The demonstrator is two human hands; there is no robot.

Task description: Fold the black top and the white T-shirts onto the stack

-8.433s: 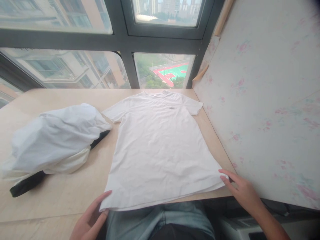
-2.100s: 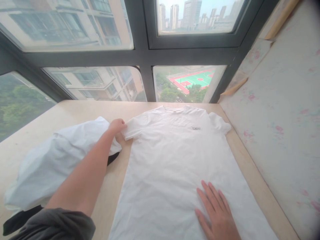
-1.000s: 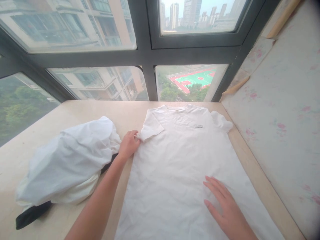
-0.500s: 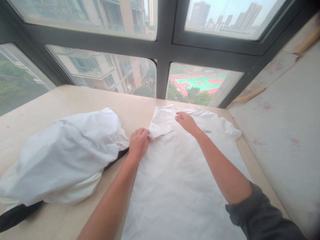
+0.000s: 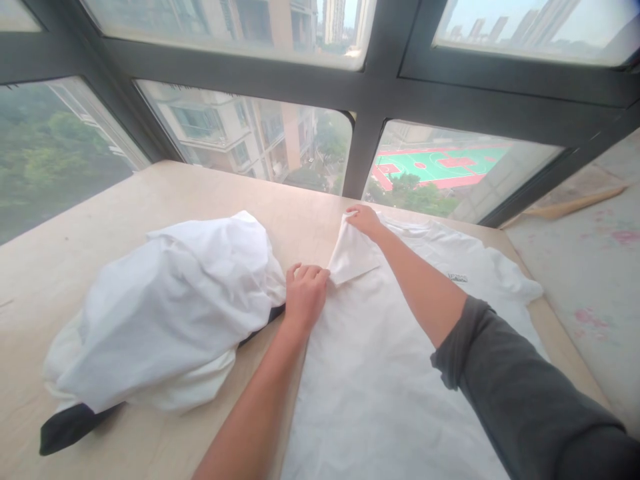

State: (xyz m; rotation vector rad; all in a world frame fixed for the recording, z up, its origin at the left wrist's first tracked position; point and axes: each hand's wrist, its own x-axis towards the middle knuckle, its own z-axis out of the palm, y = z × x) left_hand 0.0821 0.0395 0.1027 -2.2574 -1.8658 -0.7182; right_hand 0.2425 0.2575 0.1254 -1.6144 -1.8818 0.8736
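Observation:
A white T-shirt (image 5: 380, 347) lies spread out on the pale ledge, its collar toward the window and a small dark print on the chest. Its left sleeve is folded inward over the body. My left hand (image 5: 306, 291) is closed on the lower outer corner of that sleeve, fingertips pinching the cloth. At the shoulder end of the same sleeve, my right hand (image 5: 364, 220) pinches the fabric near the collar. The right forearm crosses above the shirt and covers part of the chest.
Left of the shirt sits a crumpled heap of white clothing (image 5: 170, 313) with a black strip (image 5: 75, 427) sticking out beneath. The ledge (image 5: 115, 200) meets a dark window frame (image 5: 370, 133) at the back. A floral-papered wall (image 5: 595, 280) bounds the right side.
My right hand has moved left from above the collar to the folded sleeve's shoulder end and taken hold there. The left hand keeps its grip. The view has turned left.

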